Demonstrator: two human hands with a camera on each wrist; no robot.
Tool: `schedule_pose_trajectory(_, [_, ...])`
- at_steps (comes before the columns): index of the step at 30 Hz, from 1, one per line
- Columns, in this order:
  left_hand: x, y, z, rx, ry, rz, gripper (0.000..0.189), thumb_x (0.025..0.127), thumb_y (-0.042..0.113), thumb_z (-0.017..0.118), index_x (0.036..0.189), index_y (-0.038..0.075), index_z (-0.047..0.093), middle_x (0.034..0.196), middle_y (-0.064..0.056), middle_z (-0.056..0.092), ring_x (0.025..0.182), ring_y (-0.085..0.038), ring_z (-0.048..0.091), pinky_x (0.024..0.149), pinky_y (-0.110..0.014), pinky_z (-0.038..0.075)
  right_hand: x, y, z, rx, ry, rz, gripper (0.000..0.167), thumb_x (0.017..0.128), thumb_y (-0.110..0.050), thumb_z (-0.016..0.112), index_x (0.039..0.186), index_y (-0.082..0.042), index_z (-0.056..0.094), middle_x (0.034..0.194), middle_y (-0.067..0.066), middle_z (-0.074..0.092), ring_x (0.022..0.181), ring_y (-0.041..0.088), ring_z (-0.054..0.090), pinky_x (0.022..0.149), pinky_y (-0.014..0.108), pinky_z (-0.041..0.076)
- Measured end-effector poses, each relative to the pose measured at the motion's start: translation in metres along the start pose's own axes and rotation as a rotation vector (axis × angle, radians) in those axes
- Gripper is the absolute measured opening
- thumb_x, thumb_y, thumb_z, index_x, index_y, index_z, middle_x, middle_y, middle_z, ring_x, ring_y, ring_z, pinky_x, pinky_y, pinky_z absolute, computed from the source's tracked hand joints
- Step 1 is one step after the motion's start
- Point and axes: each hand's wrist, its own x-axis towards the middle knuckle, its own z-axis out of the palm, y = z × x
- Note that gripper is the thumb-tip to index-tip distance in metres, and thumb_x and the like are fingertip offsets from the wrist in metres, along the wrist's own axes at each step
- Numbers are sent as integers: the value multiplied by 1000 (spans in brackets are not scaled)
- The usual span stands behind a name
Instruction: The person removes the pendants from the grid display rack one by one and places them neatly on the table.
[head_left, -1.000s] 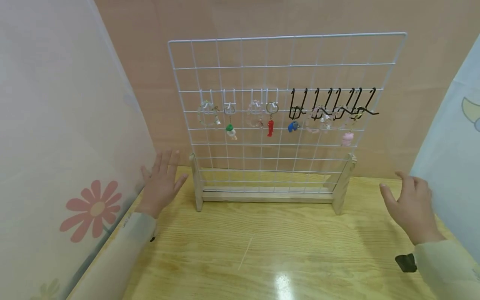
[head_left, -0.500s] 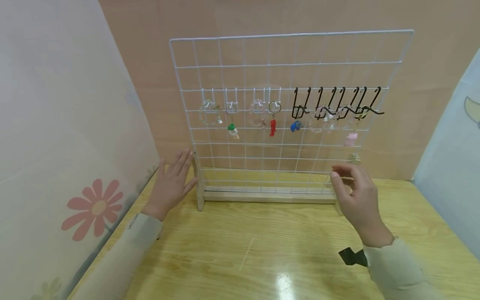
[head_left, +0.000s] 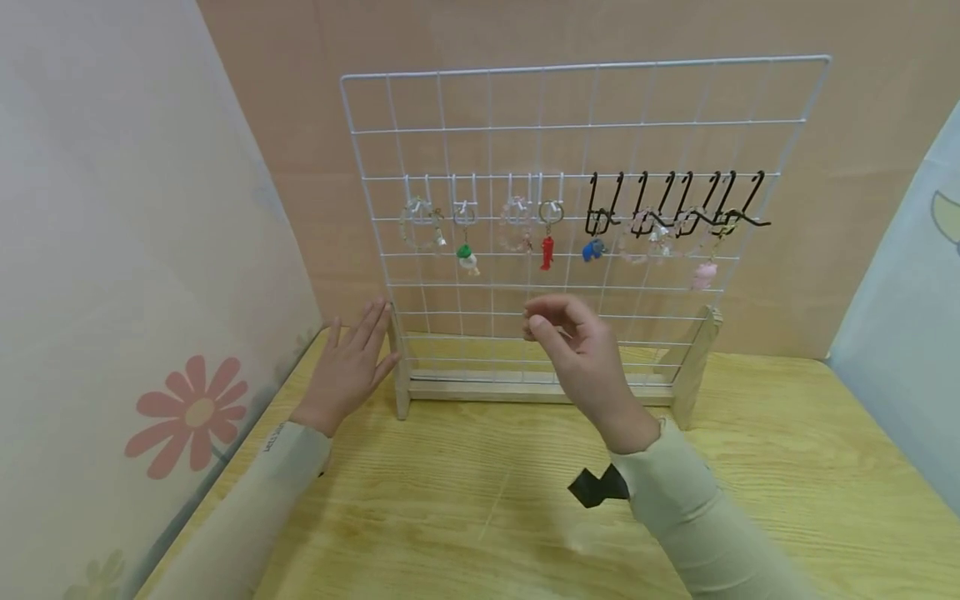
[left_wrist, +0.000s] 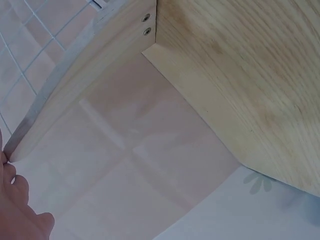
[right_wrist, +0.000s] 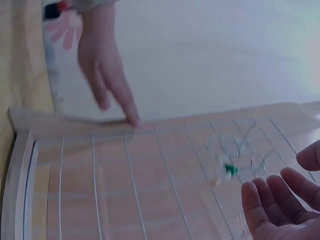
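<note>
A white wire grid (head_left: pixel 585 67) stands upright in a wooden stand (head_left: pixel 694 371). My left hand (head_left: pixel 348 371) has its straight fingers at the top of the stand's left post (head_left: pixel 401 379); the left wrist view shows fingertips right at the post's end. In front of the grid's lower middle, my right hand (head_left: pixel 592 362) hovers with loosely bent fingers and holds nothing. Just above it hangs a red keychain (head_left: pixel 547 252). Further left are a green-and-white duck keychain (head_left: pixel 467 259) and a beaded bracelet (head_left: pixel 403 227). To the right hang a blue elephant keychain (head_left: pixel 592 250) and a pink keychain (head_left: pixel 704 275).
Several black hooks (head_left: pixel 641 200) line the grid's right half, with pale pink bracelets on some. White hooks carry the left-hand items. Pale cloth walls (head_left: pixel 150 250) rise at both sides of the wooden table (head_left: pixel 420 500), with a tan backdrop (head_left: pixel 300 167) behind.
My right hand has swept left from beyond the stand's right side to the middle of the grid. My left hand has moved slightly right, onto the left post.
</note>
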Motion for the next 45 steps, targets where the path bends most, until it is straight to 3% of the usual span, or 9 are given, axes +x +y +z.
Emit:
schedule_pose_trajectory(2, [0, 1, 0, -5, 2, -1, 77, 109, 43, 43, 163, 6, 3, 171, -10, 2, 156, -29, 8, 122, -62, 4, 4, -4, 12, 44, -16, 8, 21, 102, -4, 58, 119, 7, 62, 112, 13, 65, 99, 18, 67, 92, 34, 57])
schedule_pose_trajectory(8, [0, 2, 0, -41, 20, 2, 75, 109, 40, 44, 163, 6, 4, 171, -12, 5, 156, -28, 8, 122, -60, 2, 23, -10, 41, 210, -40, 77, 25, 102, -7, 57, 122, 8, 61, 118, 14, 65, 110, 30, 64, 96, 39, 56])
schedule_pose_trajectory(12, [-1, 1, 2, -46, 26, 2, 75, 109, 40, 44, 163, 7, 3, 170, -12, 6, 156, -27, 8, 123, -60, 2, 39, -10, 57, 308, -43, 125, 28, 102, -6, 55, 125, 9, 60, 123, 16, 64, 116, 31, 62, 99, 39, 54])
schedule_pose_trajectory(21, [0, 2, 5, -61, 19, -6, 77, 109, 36, 46, 163, 7, 0, 171, -8, -1, 156, -29, 9, 123, -60, 4, 62, -10, 87, 300, -58, 215, 44, 103, -11, 53, 145, 4, 48, 144, 14, 55, 131, 23, 55, 106, 36, 48])
schedule_pose_trajectory(29, [0, 2, 9, -70, 51, -6, 77, 109, 35, 48, 163, 8, 1, 171, -8, 1, 156, -27, 8, 123, -58, 4, 81, -13, 101, 333, -11, 300, 58, 102, -10, 52, 154, 6, 31, 156, 22, 39, 140, 32, 46, 112, 40, 43])
schedule_pose_trajectory(39, [0, 4, 13, -87, 112, 18, 75, 109, 33, 48, 163, 5, 5, 171, -10, 5, 156, -29, 11, 122, -60, 12, 99, -9, 111, 363, 38, 394, 58, 101, -7, 52, 154, 3, 32, 153, 23, 40, 129, 32, 53, 99, 40, 54])
schedule_pose_trajectory(45, [-2, 3, 12, -90, 128, 14, 75, 108, 32, 50, 163, 5, 7, 171, -10, 6, 156, -29, 12, 121, -61, 16, 104, -10, 117, 334, 62, 415, 48, 101, -10, 54, 145, 3, 41, 130, 15, 53, 119, 34, 56, 92, 38, 57])
